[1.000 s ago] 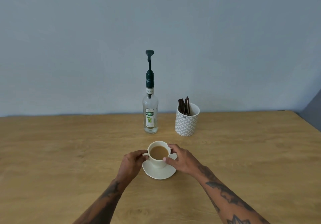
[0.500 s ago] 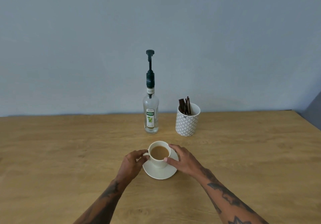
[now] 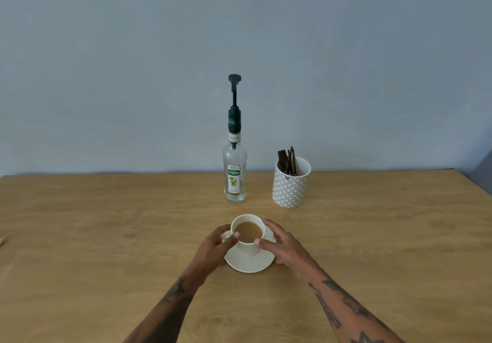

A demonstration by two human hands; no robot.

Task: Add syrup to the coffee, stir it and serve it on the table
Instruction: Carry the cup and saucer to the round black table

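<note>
Head view: the cup of coffee (image 3: 249,232) sits on its saucer (image 3: 249,264) mid-surface, left hand (image 3: 217,245) gripping the handle, right hand (image 3: 282,245) cupped closed against cup and saucer. Both hands have barely shifted in the last second. The syrup bottle (image 3: 234,172) and stirrers (image 3: 287,160) stand untouched behind, suggesting syrup is yet to come.

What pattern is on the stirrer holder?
A grey-and-white diamond lattice on the holder, head view.

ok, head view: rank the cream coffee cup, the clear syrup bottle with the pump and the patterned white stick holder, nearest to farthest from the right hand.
1. Cream coffee cup: right hand fingers touch its side.
2. Patterned white stick holder: behind, slightly right.
3. Clear syrup bottle with the pump: behind, to the left; close to the holder's distance.
</note>
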